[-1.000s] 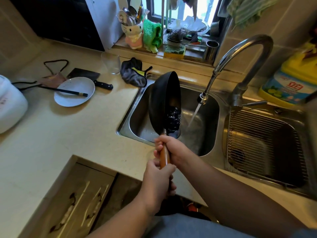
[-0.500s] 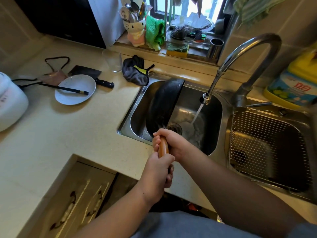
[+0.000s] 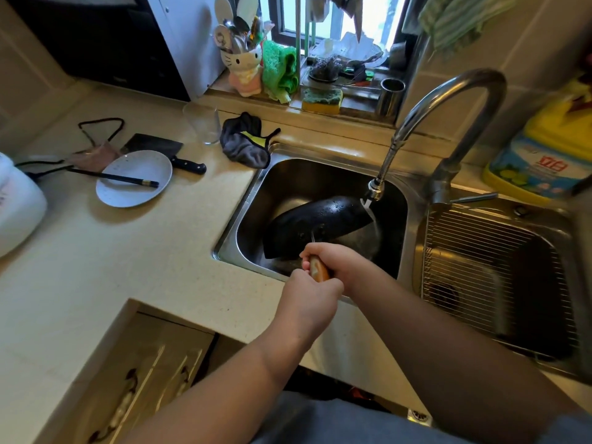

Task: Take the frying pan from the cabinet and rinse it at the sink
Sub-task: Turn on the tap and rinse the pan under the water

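Observation:
The black frying pan (image 3: 317, 224) lies turned over in the left sink basin (image 3: 323, 177), its wet underside up. Water runs from the faucet head (image 3: 374, 187) onto the pan's right edge. My right hand (image 3: 336, 261) grips the upper part of the wooden handle (image 3: 318, 272). Just below it, my left hand (image 3: 309, 299) is closed around the handle's lower end. Both hands sit over the basin's front rim. The pan's inside is hidden.
A wire rack (image 3: 493, 277) fills the right basin. On the counter to the left lie a white plate (image 3: 134, 177) with chopsticks, a cleaver (image 3: 160, 149), a glass (image 3: 201, 123) and a dark cloth (image 3: 246, 142). A yellow detergent bottle (image 3: 544, 155) stands at right. A cabinet door (image 3: 134, 379) hangs open below.
The pan has gone from standing on edge to lying bottom-up lower in the basin, and the stream now hits its right rim. Both hands kept their grip and turned with the handle.

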Motion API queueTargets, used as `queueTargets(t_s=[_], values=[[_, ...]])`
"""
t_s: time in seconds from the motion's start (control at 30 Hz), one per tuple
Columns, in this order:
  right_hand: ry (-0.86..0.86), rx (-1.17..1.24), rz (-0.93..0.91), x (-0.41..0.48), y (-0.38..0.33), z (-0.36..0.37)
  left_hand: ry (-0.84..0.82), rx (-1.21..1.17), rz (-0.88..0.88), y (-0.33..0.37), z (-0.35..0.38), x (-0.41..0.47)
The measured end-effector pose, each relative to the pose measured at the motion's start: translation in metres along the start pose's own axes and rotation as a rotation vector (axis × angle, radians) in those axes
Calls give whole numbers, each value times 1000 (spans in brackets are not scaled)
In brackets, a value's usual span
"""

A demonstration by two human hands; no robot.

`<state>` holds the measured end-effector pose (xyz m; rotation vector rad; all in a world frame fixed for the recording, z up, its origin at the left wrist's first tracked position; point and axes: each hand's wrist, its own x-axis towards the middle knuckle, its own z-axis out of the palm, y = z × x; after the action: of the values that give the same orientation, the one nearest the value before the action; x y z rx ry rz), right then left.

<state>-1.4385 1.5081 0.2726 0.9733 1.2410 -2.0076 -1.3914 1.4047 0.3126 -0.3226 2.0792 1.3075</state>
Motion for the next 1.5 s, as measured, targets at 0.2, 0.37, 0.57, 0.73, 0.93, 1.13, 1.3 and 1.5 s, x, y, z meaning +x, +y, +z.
queueTargets(t_s=[0.2, 0.37, 0.57, 0.73, 0.93, 1.13, 1.3, 1.5], values=[[-69, 198, -20, -7, -4, -18, 18, 87, 95, 11, 17, 3], [-108, 406, -22, -5, -5, -33, 11, 181, 164, 20, 28, 6], [-194, 597, -79, 5, 1, -45, 34, 364, 254, 26, 32, 8], [-212, 648, -128, 11, 2, -47, 67, 561, 294, 37, 28, 13], [-70, 595, -153, 16, -2, -47, 62, 729, 304, 58, 18, 15], [-46, 548, -160, 14, -10, -44, 24, 823, 296, 80, 12, 16], [-79, 666, -206, 13, -8, -41, 41, 959, 344, 97, 9, 14], [-113, 782, -257, 13, -6, -41, 0, 1098, 379, 112, 7, 15]])
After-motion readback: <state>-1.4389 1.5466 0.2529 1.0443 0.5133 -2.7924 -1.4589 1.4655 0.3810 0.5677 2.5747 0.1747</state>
